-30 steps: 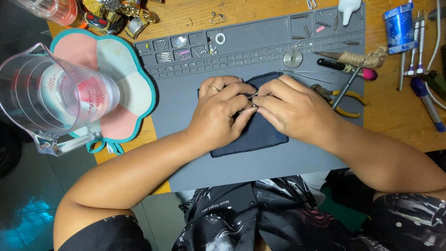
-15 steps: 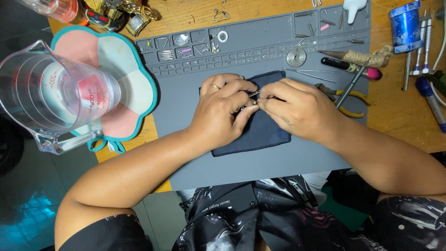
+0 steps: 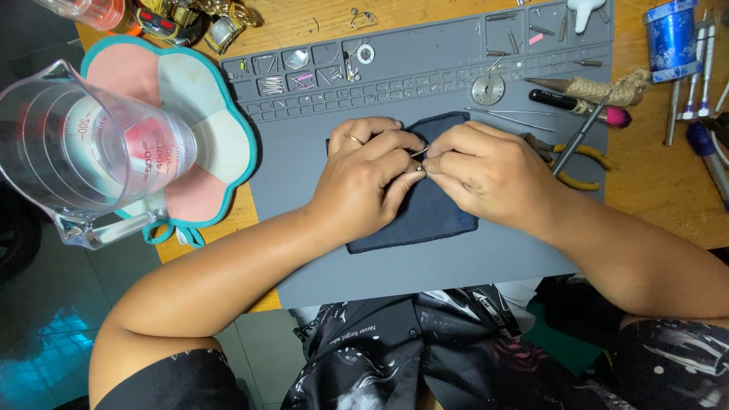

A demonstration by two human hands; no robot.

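Note:
My left hand (image 3: 364, 178) and my right hand (image 3: 486, 171) meet fingertip to fingertip over a dark blue cloth (image 3: 437, 209) on a grey work mat (image 3: 425, 266). Between the fingertips they pinch a small metal part (image 3: 421, 154); its shape is too small to tell. A ring sits on a finger of my left hand. Both hands rest low on the cloth, fingers curled in.
A clear measuring jug (image 3: 83, 156) stands on a flower-shaped pad (image 3: 209, 114) at the left. Mat compartments (image 3: 304, 72) hold small parts. A round gear-like disc (image 3: 487, 89), yellow-handled pliers (image 3: 577, 159), a rope-wrapped tool (image 3: 600, 91), a blue canister (image 3: 672, 38) and screwdrivers (image 3: 702, 61) lie right.
The hands stay pinched together over the cloth; only the fingertips shift slightly. The view has drifted a little.

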